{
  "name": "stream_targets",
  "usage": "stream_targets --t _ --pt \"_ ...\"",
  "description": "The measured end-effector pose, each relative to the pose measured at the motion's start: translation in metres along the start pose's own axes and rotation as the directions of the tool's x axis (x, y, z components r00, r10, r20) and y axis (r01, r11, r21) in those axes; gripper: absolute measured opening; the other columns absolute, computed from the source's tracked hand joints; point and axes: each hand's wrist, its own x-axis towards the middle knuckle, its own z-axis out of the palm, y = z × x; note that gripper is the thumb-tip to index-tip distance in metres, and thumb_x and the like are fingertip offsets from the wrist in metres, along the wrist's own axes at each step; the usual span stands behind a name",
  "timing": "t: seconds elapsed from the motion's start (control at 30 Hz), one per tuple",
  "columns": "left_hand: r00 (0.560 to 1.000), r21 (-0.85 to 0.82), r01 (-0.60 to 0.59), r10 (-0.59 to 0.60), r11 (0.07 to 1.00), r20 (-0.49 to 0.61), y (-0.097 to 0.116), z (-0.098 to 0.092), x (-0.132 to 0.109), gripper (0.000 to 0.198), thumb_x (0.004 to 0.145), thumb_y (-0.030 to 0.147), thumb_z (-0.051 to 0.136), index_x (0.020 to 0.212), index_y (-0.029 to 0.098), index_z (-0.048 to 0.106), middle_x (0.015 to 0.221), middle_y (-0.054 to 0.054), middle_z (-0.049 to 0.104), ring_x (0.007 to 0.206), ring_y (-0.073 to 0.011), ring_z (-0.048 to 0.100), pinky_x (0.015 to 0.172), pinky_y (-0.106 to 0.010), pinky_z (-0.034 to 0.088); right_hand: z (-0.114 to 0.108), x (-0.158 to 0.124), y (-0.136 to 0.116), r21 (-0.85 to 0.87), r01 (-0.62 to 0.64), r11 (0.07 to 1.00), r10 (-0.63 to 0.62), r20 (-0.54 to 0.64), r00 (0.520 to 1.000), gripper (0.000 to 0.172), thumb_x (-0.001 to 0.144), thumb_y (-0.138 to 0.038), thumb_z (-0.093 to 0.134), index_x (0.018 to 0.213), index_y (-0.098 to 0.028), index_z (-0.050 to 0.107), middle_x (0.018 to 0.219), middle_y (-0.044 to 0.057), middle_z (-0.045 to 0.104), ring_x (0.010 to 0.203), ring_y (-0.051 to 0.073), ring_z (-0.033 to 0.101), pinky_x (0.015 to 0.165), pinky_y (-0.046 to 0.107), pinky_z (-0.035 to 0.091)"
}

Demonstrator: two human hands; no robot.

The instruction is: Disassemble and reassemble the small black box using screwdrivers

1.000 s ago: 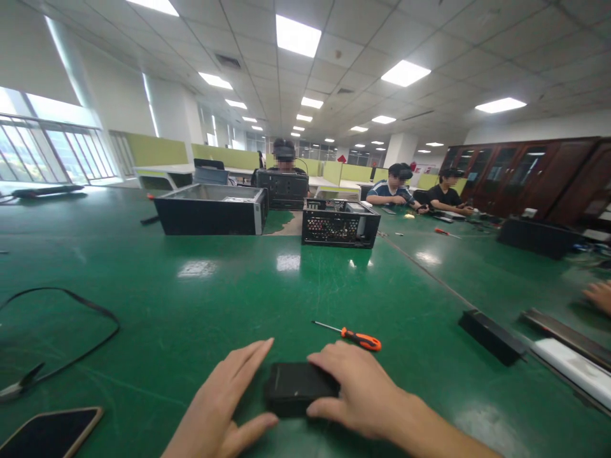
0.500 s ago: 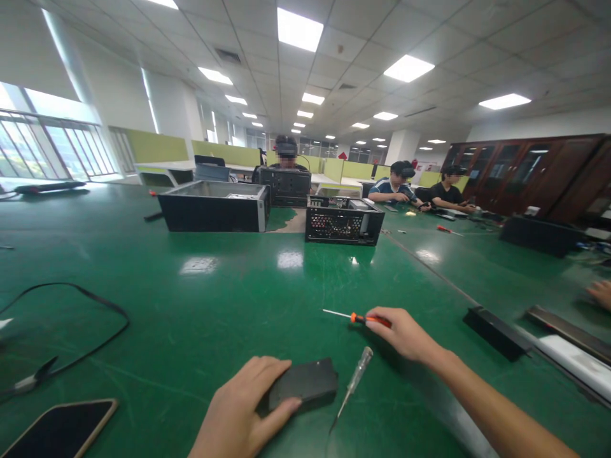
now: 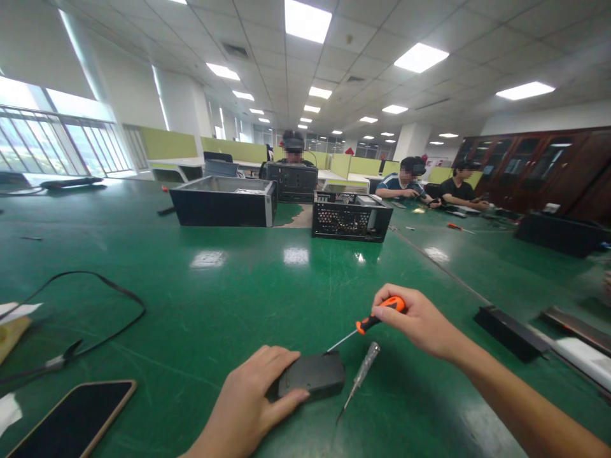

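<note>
My left hand (image 3: pixel 260 397) grips the left end of a small black rectangular box (image 3: pixel 317 376) that rests on the green tabletop. In my right hand (image 3: pixel 417 318) is a screwdriver (image 3: pixel 366 324) with an orange and black handle, fingers closed round the grip. Its shaft slants down to the left, and the tip is at the box's far upper edge; whether it touches I cannot tell. A second, clear-handled screwdriver (image 3: pixel 365 369) lies loose on the table just right of the box.
A phone (image 3: pixel 76 416) and a black cable (image 3: pixel 138 305) lie at left. Computer cases (image 3: pixel 224 207) and an open metal chassis (image 3: pixel 352 217) stand farther back. A black bar (image 3: pixel 510 334) and a white strip (image 3: pixel 585 359) lie at right. Several people sit across the table.
The orange-handled screwdriver has swung from nearly level to pointing down, its tip now at the box. My right hand has risen slightly. My left hand still holds the box.
</note>
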Motion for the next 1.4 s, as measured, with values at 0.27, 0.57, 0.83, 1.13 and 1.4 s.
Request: stream_targets --t 0.27,0.57,0.83,1.13,1.4 --pt "1.000 0.002 -0.011 0.011 1.000 0.005 0.000 -0.001 0.002 0.036 0.082 0.041 0.073 0.110 0.020 0.067 0.098 -0.007 0.072 0.085 -0.0236 0.069 0.074 -0.034 0.058 -0.009 0.004 0.001 -0.051 0.024 0.998 -0.024 0.006 1.000 0.020 0.084 -0.037 0.057 0.077 -0.019 0.060 0.068 -0.003 0.053 0.062 0.013 0.044 0.059 0.027 0.035" --pt "1.000 0.040 0.007 -0.008 0.999 0.016 0.005 -0.003 0.003 0.033 0.077 0.029 0.075 0.108 0.020 0.068 0.096 -0.006 0.073 0.085 -0.0240 0.069 0.074 -0.036 0.058 -0.003 0.006 -0.010 -0.073 0.053 0.996 -0.049 0.052 0.997 0.020 0.084 -0.037 0.056 0.078 -0.018 0.060 0.065 -0.004 0.052 0.058 0.011 0.043 0.055 0.024 0.034" --pt "0.999 0.066 0.009 -0.012 0.998 0.040 0.010 -0.005 0.006 0.035 0.074 0.024 0.077 0.108 0.018 0.068 0.096 -0.007 0.073 0.083 -0.0246 0.070 0.073 -0.037 0.059 -0.005 0.014 -0.046 -0.380 0.272 0.884 -0.253 0.099 0.962 0.014 0.082 -0.034 0.065 0.079 -0.019 0.064 0.066 -0.003 0.061 0.059 0.011 0.050 0.057 0.024 0.035" --pt "0.998 0.068 0.025 -0.028 0.997 0.048 0.014 -0.005 0.003 0.034 0.076 0.024 0.073 0.109 0.018 0.068 0.097 -0.007 0.073 0.085 -0.0249 0.069 0.075 -0.037 0.058 0.017 0.004 -0.062 -0.341 0.292 0.894 -0.291 0.055 0.955 0.033 0.090 -0.035 0.050 0.064 -0.018 0.059 0.049 -0.006 0.044 0.046 0.008 0.040 0.050 0.023 0.029" --pt "0.999 0.062 0.020 -0.023 0.998 0.044 0.015 -0.006 0.004 0.031 0.078 0.026 0.071 0.108 0.018 0.068 0.096 -0.007 0.072 0.084 -0.0238 0.068 0.075 -0.035 0.058 0.020 0.006 -0.059 -0.327 0.292 0.899 -0.291 0.054 0.955 0.032 0.090 -0.035 0.050 0.064 -0.019 0.058 0.050 -0.005 0.047 0.047 0.009 0.041 0.051 0.023 0.030"
